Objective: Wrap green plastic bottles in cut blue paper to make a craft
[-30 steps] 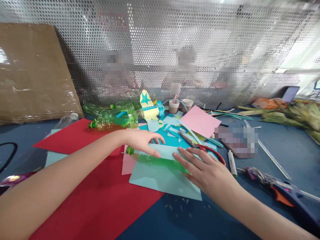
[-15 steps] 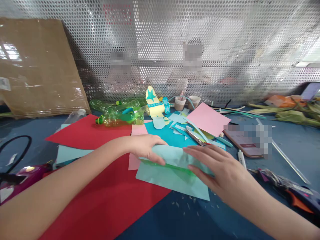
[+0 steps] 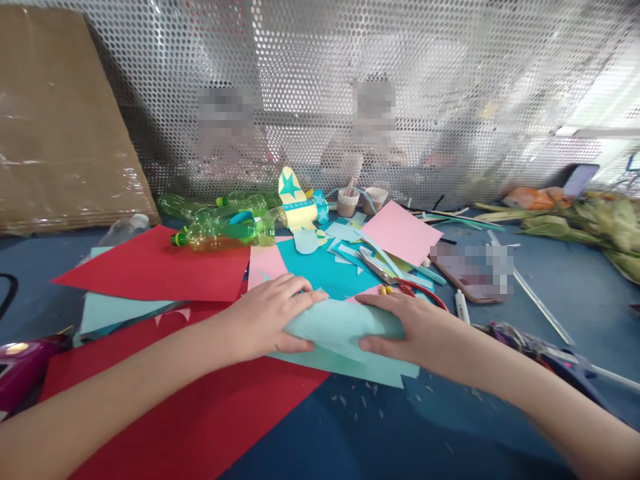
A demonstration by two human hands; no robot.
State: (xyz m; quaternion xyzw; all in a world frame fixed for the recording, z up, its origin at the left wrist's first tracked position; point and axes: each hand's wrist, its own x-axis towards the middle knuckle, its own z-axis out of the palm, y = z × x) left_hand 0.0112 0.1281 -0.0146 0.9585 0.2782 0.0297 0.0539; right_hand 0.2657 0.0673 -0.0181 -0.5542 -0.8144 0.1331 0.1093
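Observation:
A light blue paper sheet (image 3: pixel 345 330) lies rolled into a tube at the table's middle, with its loose edge spread toward me. My left hand (image 3: pixel 273 317) wraps round the tube's left end, fingers over the top and thumb underneath. Around the right end my right hand (image 3: pixel 400 323) is curled the same way. The green bottle seen earlier is hidden inside the roll. Under my left forearm lies a big red paper sheet (image 3: pixel 200 407).
Green plastic bottles (image 3: pixel 225 233) and a paper-covered bottle plane (image 3: pixel 300 210) lie behind. Coloured paper, a pink sheet (image 3: pixel 400 233), scissors (image 3: pixel 395 277), a phone (image 3: pixel 470 267), a pen (image 3: pixel 461 307) and a glue gun (image 3: pixel 20 360) surround the work. Cardboard (image 3: pixel 60 127) leans on the perforated screen.
The light blue sheet has been rolled up over the green bottle, which no longer shows. Both hands went from lying flat on it to wrapping round the roll.

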